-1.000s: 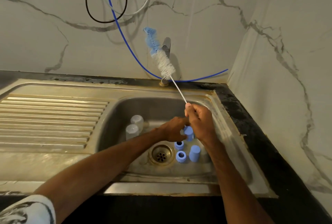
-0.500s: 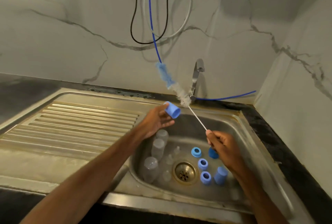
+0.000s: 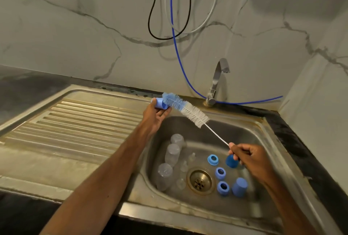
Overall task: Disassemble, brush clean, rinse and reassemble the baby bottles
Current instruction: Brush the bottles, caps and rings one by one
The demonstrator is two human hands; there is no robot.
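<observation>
My left hand (image 3: 156,115) holds a blue bottle cap (image 3: 159,103) above the sink's left rim, its opening facing right. My right hand (image 3: 248,157) grips the wire handle of a long bottle brush (image 3: 185,109), whose blue tip touches the cap's opening. In the sink basin (image 3: 250,136) lie three clear bottles (image 3: 172,153), a few clear teats (image 3: 185,165), three blue collar rings (image 3: 220,173), another blue cap (image 3: 239,186) and a darker blue piece (image 3: 232,161) just under my right hand.
A ribbed steel draining board (image 3: 79,127) lies left of the basin. The tap (image 3: 216,82) stands at the back, with a blue hose (image 3: 178,54) and black and white cables hanging on the marble wall. A dark counter edge (image 3: 293,140) runs along the right.
My left hand lifted a blue cap out of the basin and carried it up and left. The brush swung down from upright, and its tip now meets the cap's opening.
</observation>
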